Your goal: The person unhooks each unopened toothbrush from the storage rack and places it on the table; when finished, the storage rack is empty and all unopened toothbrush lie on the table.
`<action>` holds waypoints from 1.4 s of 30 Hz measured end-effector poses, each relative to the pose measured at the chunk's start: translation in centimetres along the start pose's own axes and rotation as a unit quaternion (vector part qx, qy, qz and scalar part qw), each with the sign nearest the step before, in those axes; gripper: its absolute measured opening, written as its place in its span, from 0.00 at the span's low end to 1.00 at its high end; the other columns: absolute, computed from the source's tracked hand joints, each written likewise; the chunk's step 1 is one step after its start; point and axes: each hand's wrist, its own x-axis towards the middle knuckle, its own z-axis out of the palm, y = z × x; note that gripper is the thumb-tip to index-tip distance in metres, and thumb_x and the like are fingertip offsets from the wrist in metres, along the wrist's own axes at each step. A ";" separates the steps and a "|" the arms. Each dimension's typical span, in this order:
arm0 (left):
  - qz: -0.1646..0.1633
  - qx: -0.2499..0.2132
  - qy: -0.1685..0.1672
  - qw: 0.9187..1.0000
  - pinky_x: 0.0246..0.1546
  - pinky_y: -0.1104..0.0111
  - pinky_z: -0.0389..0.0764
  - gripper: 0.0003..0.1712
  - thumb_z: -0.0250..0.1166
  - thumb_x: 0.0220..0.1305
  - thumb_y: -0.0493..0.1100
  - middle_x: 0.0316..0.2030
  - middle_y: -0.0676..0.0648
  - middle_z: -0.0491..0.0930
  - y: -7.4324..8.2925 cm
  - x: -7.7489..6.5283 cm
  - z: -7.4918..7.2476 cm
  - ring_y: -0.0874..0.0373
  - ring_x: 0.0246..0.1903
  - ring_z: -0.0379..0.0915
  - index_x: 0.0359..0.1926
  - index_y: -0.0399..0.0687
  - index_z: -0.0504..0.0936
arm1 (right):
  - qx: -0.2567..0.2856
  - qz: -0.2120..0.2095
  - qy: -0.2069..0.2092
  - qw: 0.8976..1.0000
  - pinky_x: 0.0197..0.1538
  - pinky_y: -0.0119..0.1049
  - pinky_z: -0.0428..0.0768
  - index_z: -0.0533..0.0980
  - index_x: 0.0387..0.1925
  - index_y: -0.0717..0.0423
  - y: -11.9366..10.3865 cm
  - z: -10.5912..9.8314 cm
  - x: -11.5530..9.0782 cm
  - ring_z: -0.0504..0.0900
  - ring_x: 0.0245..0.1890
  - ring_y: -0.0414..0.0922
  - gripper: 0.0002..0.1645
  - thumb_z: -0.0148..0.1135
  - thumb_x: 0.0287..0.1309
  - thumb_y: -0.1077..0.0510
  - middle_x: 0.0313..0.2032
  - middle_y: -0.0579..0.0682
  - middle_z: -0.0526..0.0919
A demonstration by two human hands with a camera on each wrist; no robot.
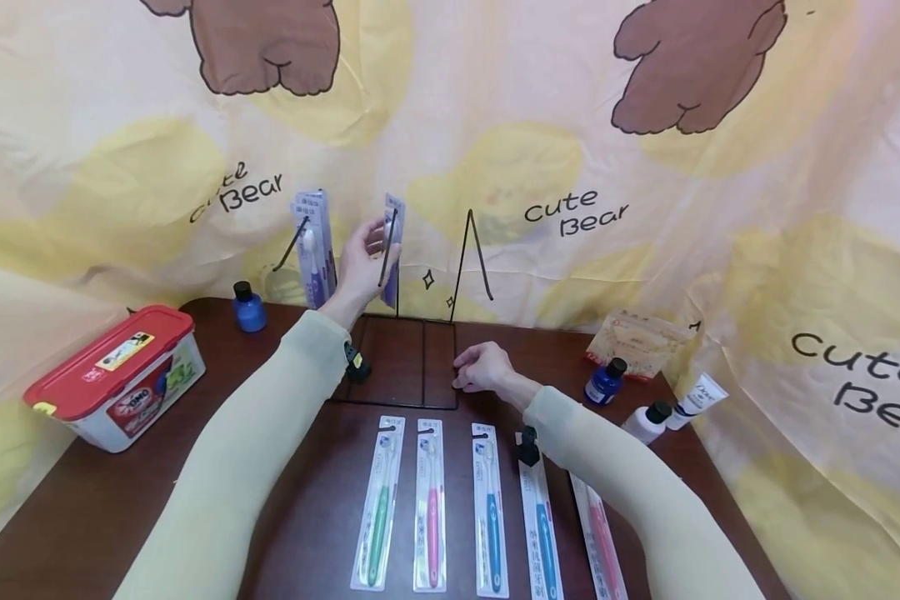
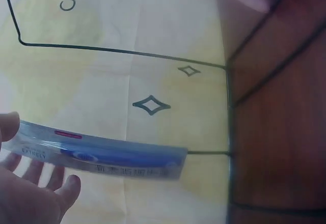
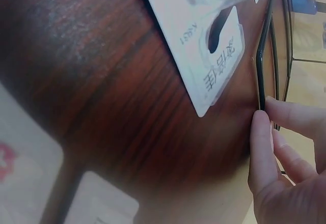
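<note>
A black wire rack (image 1: 423, 362) stands at the back of the table, with prongs rising from its base. My left hand (image 1: 363, 262) grips a packaged toothbrush (image 1: 393, 204) at the middle prong. In the left wrist view this package (image 2: 127, 158) shows a blue-purple handle, the thumb on one side and fingers on the other. Other packaged purple toothbrushes (image 1: 315, 250) hang on the left prong. My right hand (image 1: 483, 367) pinches the rack's right base wire; in the right wrist view thumb and finger meet on that wire (image 3: 261, 71). The right prong (image 1: 480, 254) carries nothing.
Several packaged toothbrushes, including a green one (image 1: 378, 508) and a pink one (image 1: 431, 508), lie in a row in front. A red-lidded tub (image 1: 120, 375) and a blue bottle (image 1: 250, 310) stand left. Bottles, a white tube (image 1: 697, 400) and a patterned packet (image 1: 637, 342) stand right.
</note>
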 end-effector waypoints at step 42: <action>-0.150 0.041 -0.247 0.956 0.43 0.61 0.96 0.22 0.72 0.76 0.36 0.52 0.33 0.91 -3.4 -11.5 -6.5 0.57 0.39 0.91 0.65 0.29 0.83 | -0.004 0.000 -0.011 1.000 0.51 0.45 0.95 0.88 0.56 0.61 -0.1 -0.3 -0.5 0.96 0.41 0.49 0.19 0.78 0.65 0.68 0.44 0.58 0.94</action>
